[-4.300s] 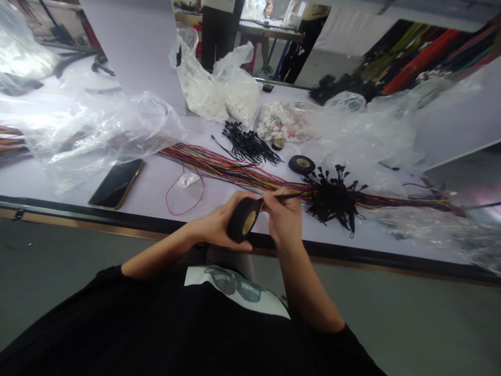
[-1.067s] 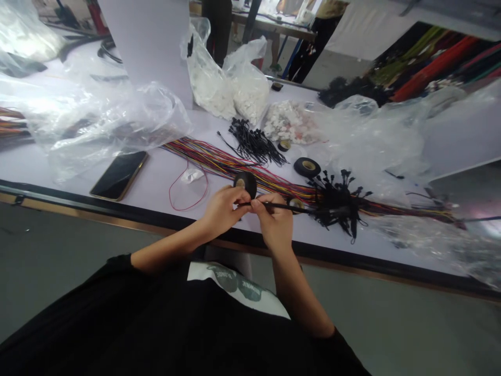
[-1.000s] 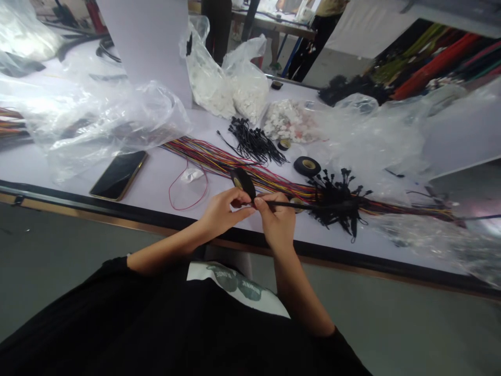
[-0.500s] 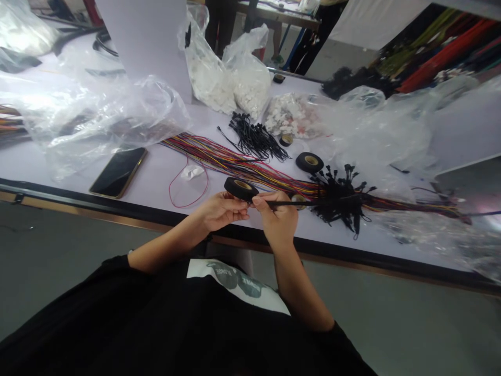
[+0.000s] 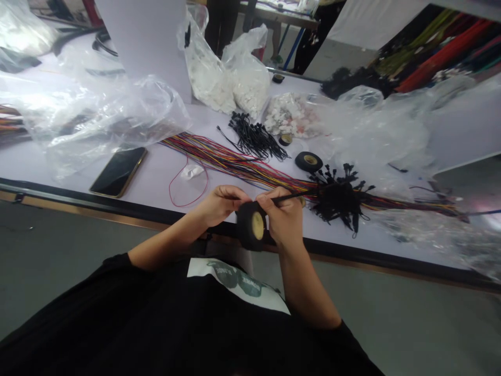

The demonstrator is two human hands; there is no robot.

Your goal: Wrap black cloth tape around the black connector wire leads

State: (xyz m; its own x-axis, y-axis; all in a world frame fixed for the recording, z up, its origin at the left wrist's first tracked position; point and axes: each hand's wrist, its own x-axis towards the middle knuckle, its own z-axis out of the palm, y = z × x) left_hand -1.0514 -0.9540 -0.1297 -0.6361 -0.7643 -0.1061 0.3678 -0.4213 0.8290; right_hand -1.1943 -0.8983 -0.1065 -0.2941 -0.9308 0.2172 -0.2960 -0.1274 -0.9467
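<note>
Your left hand has its fingers closed around the roll of black tape, which hangs at the near edge of the table, its yellowish core facing you. Your right hand is pinched shut on the taped end of the wire bundle — that dark strand runs from your fingertips up and to the right, its long axis pointing toward the black connector cluster and the coloured wires beyond. The roll sits just below and left of the pinch, between both hands, touching the right one. The stretch of tape from roll to bundle is too blurred to trace, and your right palm hides the bundle's very tip. A spare tape roll lies well apart, a phone off left.
</note>
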